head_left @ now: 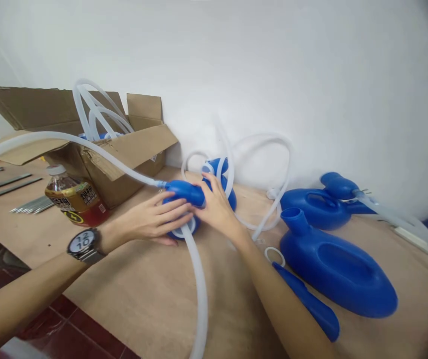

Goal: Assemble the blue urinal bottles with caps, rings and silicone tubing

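A blue plastic vessel [184, 192] lies on the wooden table [142, 289] with a white hose [87, 144] joined to its neck. My left hand [150, 222], with a wristwatch on its wrist, lies flat on the vessel's near side, fingers stretched out. My right hand [216, 207] grips the vessel from the right, fingers curled around it. A second hose [199, 279] runs from under the vessel toward me. Another blue vessel [219, 167] sits just behind.
An open cardboard box [124, 149] with more hoses stands at the back left, a drink bottle [74, 199] in front of it. Metal rods [8, 184] lie at the far left. Two blue vessels [333, 264] and a blue funnel piece [307, 301] lie at the right.
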`<act>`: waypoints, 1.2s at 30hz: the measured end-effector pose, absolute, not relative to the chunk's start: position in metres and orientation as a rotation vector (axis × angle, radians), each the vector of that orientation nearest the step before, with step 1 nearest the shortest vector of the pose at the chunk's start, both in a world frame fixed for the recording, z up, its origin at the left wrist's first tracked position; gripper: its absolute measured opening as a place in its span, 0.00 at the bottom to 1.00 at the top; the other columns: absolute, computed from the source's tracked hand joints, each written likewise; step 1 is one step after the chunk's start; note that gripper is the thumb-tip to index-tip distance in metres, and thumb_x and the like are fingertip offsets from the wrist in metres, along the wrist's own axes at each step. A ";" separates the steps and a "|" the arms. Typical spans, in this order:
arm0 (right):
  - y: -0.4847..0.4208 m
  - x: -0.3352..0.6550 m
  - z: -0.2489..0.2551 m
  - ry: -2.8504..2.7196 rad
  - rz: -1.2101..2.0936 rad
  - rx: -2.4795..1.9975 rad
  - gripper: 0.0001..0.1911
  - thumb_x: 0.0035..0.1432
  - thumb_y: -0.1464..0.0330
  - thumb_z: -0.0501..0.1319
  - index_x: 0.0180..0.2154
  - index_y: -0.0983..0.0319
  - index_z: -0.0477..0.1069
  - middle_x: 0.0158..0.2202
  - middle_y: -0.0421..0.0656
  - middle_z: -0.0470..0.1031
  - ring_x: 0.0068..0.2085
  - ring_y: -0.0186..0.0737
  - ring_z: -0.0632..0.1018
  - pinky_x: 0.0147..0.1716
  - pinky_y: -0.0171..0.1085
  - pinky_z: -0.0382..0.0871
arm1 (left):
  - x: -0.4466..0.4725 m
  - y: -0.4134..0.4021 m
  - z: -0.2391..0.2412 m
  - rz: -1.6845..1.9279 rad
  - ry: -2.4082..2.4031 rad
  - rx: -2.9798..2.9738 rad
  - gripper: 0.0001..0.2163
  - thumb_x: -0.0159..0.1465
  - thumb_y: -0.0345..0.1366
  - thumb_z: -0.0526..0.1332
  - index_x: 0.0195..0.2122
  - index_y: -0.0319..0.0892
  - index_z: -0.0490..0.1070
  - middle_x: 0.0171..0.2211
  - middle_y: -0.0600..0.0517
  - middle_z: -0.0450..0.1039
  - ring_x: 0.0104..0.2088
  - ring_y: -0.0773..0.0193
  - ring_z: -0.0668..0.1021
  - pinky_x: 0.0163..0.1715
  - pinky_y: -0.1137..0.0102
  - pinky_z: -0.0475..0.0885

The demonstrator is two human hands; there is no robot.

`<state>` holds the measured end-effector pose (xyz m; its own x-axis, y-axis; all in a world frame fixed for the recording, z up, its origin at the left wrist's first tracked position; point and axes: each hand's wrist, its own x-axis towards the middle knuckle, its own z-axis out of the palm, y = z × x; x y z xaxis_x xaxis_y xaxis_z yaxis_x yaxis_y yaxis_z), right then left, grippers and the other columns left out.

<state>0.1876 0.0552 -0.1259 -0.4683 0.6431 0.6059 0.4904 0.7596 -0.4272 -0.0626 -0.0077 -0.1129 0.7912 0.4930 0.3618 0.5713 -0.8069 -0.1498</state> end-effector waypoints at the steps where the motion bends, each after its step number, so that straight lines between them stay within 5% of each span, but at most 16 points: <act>1: 0.058 0.190 -0.128 -2.177 0.298 -0.821 0.30 0.60 0.64 0.72 0.62 0.56 0.70 0.67 0.52 0.66 0.72 0.58 0.64 0.72 0.59 0.59 | -0.065 -0.008 -0.105 -0.416 -0.891 -2.710 0.30 0.67 0.60 0.65 0.65 0.51 0.73 0.63 0.42 0.76 0.65 0.42 0.76 0.70 0.42 0.64; 3: 0.063 0.195 -0.132 -2.158 0.419 -0.803 0.30 0.62 0.65 0.72 0.63 0.55 0.68 0.62 0.49 0.73 0.67 0.53 0.72 0.69 0.56 0.65 | -0.072 -0.005 -0.088 -0.386 -1.052 -2.595 0.38 0.64 0.67 0.64 0.67 0.48 0.72 0.65 0.38 0.73 0.67 0.37 0.73 0.71 0.35 0.56; 5: 0.066 0.197 -0.135 -2.109 0.511 -0.786 0.29 0.62 0.65 0.72 0.62 0.55 0.68 0.60 0.47 0.75 0.63 0.51 0.76 0.66 0.53 0.69 | -0.081 0.003 -0.076 -0.378 -1.161 -2.517 0.42 0.63 0.71 0.60 0.67 0.43 0.71 0.64 0.34 0.73 0.64 0.35 0.75 0.69 0.35 0.58; 10: 0.068 0.202 -0.134 -2.111 0.554 -0.738 0.30 0.60 0.65 0.74 0.61 0.53 0.70 0.59 0.46 0.75 0.62 0.51 0.77 0.65 0.52 0.69 | -0.095 0.018 -0.063 -0.490 -1.258 -2.545 0.29 0.75 0.60 0.51 0.62 0.43 0.74 0.53 0.39 0.81 0.48 0.48 0.84 0.51 0.54 0.78; 14: 0.069 0.208 -0.132 -2.105 0.563 -0.724 0.30 0.59 0.65 0.75 0.60 0.55 0.71 0.58 0.46 0.76 0.62 0.51 0.77 0.65 0.52 0.69 | -0.087 0.011 -0.070 -0.738 -1.242 -2.404 0.24 0.72 0.60 0.58 0.48 0.43 0.79 0.49 0.41 0.81 0.47 0.49 0.82 0.50 0.55 0.77; 17: 0.070 0.210 -0.133 -2.090 0.583 -0.730 0.31 0.57 0.66 0.77 0.59 0.56 0.71 0.57 0.46 0.76 0.61 0.51 0.77 0.64 0.52 0.69 | -0.074 -0.004 -0.083 -0.934 -1.501 -2.145 0.23 0.69 0.60 0.62 0.33 0.43 0.76 0.37 0.45 0.78 0.39 0.52 0.79 0.43 0.57 0.76; 20: 0.070 0.211 -0.132 -2.108 0.595 -0.717 0.33 0.55 0.67 0.77 0.60 0.55 0.71 0.57 0.46 0.75 0.60 0.51 0.77 0.64 0.52 0.69 | -0.062 -0.014 -0.097 -1.083 -1.917 -2.265 0.23 0.73 0.58 0.57 0.34 0.44 0.76 0.30 0.50 0.75 0.30 0.59 0.76 0.33 0.64 0.73; 25: 0.067 0.210 -0.129 -2.124 0.587 -0.702 0.33 0.56 0.68 0.77 0.61 0.55 0.72 0.56 0.46 0.75 0.57 0.50 0.79 0.62 0.49 0.72 | -0.050 -0.008 -0.113 -1.794 -2.134 -2.525 0.21 0.73 0.55 0.59 0.32 0.42 0.73 0.30 0.51 0.73 0.31 0.61 0.76 0.28 0.69 0.73; 31: 0.066 0.212 -0.129 -2.127 0.542 -0.755 0.33 0.57 0.68 0.76 0.63 0.54 0.72 0.52 0.45 0.74 0.53 0.48 0.80 0.58 0.48 0.75 | -0.052 -0.003 -0.116 -2.310 -2.132 -2.103 0.21 0.66 0.53 0.67 0.26 0.41 0.71 0.24 0.53 0.70 0.25 0.65 0.75 0.25 0.71 0.71; 33: 0.065 0.215 -0.128 -2.128 0.533 -0.773 0.33 0.57 0.68 0.76 0.62 0.54 0.73 0.52 0.45 0.74 0.53 0.49 0.81 0.58 0.49 0.76 | -0.057 -0.007 -0.112 -2.250 -2.229 -2.097 0.23 0.65 0.58 0.66 0.29 0.41 0.74 0.27 0.50 0.74 0.28 0.62 0.78 0.28 0.69 0.75; 36: 0.065 0.217 -0.126 -2.135 0.539 -0.798 0.32 0.57 0.67 0.76 0.62 0.53 0.73 0.53 0.45 0.75 0.54 0.51 0.81 0.57 0.50 0.77 | -0.064 -0.016 -0.103 -1.670 -2.394 -2.095 0.27 0.67 0.63 0.60 0.32 0.41 0.77 0.30 0.46 0.78 0.30 0.55 0.81 0.31 0.62 0.78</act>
